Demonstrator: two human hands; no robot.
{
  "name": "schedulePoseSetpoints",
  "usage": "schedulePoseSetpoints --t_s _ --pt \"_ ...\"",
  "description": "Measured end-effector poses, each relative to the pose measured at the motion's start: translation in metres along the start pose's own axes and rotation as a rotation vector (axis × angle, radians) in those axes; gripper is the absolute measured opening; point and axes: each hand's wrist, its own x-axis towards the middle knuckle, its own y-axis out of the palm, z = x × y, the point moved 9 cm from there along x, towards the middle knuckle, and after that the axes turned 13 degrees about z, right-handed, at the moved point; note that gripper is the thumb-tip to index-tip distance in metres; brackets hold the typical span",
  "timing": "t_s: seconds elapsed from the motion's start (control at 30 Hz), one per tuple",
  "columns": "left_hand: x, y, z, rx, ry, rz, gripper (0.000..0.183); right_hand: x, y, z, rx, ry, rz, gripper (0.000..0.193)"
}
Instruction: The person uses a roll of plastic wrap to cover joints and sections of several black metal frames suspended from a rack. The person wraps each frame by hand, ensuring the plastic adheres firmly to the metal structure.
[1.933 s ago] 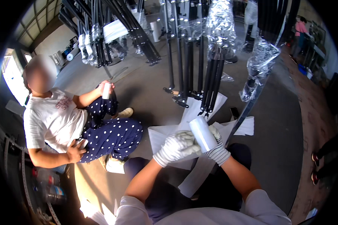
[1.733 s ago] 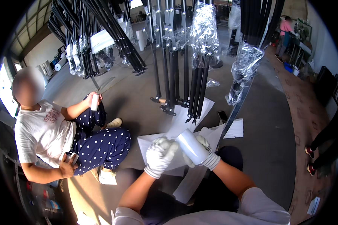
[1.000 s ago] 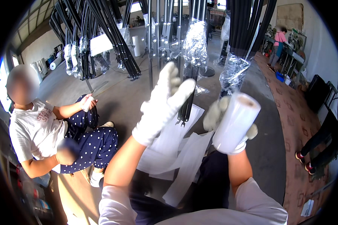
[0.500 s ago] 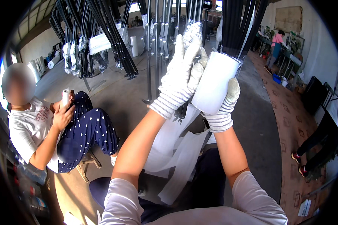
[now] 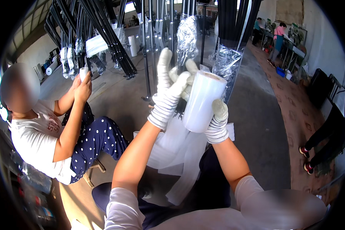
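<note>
A roll of clear plastic film (image 5: 204, 103) is upright with a slight tilt in front of me. My right hand (image 5: 219, 117), in a white glove with a striped cuff, grips it from the right side, its thumb showing and the other fingers hidden behind. My left hand (image 5: 170, 86), gloved alike, is beside the roll with its fingers spread; some fingertips come close behind the roll's edge, and I cannot tell if they touch. Just beyond, a bundle of black rods (image 5: 234, 28) has its lower end wrapped in crinkled film (image 5: 228, 63). Another film-wrapped end (image 5: 186, 36) hangs behind my left hand.
White foam sheets (image 5: 176, 151) drape below my hands, by my knees. On my left, a seated person (image 5: 42, 134) holds a small white roll (image 5: 83, 73). More black rod bundles (image 5: 103, 34) stand beyond. Other people (image 5: 278, 42) are at a bench far right.
The film roll has come down and left with my right hand. My left hand has lowered and spread its fingers. The seated person has raised the small roll.
</note>
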Motion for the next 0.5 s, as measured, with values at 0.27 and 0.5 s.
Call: schedulePoseSetpoints --t_s 0.27,0.5 --pt "0.018 -0.001 -0.013 -0.301 -0.250 0.082 0.059 0.014 -0.015 0.021 0.216 -0.245 0.049 0.087" --pt "0.019 -0.004 -0.004 -0.484 -0.314 0.199 0.040 0.051 -0.010 0.041 0.722 -0.273 0.309 0.071"
